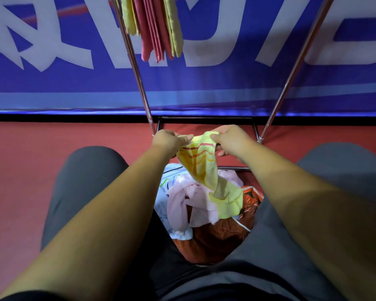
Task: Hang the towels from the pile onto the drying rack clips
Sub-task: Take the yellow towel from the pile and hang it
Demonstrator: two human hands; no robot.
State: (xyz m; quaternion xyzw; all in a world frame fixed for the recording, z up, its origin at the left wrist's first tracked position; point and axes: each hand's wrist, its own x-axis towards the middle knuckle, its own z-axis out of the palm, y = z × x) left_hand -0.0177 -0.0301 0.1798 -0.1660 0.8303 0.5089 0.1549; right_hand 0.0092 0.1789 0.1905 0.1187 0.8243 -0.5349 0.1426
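Forearms (109, 203): I see both bare, reaching forward from the bottom edge, above grey trousers (85, 181) with the knees spread to either side.
Left hand (168, 140): fingers curled, pinching the upper left edge of the yellow towel (202, 161).
Right hand (230, 137): fingers and thumb closed on the same towel's upper right edge; the two hands sit close together.
Yellow towel: held up between both hands, with orange and red stripes near the top. It hangs twisted, and its lower end drops in front of the pile (189, 200). I cannot tell whether it touches the cloth below.
Pile: on the floor between the knees, a heap of pale pink, light blue and orange-brown patterned cloth.
Drying rack (137, 68): two metal legs slant up and away from just behind the hands, and dark base bars run across beside them.
Hung towels (156, 29): yellow and pink ones hang bunched at the top, next to the rack's left leg.
Backdrop: blue banner (52, 51) with large white letters, above a red floor (20, 170).
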